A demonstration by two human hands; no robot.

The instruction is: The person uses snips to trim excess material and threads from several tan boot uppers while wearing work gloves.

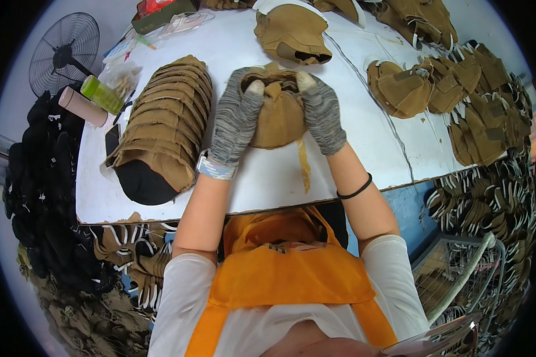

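Observation:
A tan fabric cap [278, 116] lies upside down on the white table [268, 178], its opening turned away from me. My left hand [235, 119] in a grey knit glove grips its left side, thumb tucked at the inner rim. My right hand [321, 113], gloved the same, holds the right side with the thumb over the rim. A tan strap [304, 166] trails from the cap toward me.
A nested row of tan caps [164, 128] lies at my left. More caps lie beyond [293, 33] and in heaps at the right [452, 89]. A green bottle [101, 95], a cardboard tube [82, 107], a fan [64, 52] and a wire basket [458, 273] surround the table.

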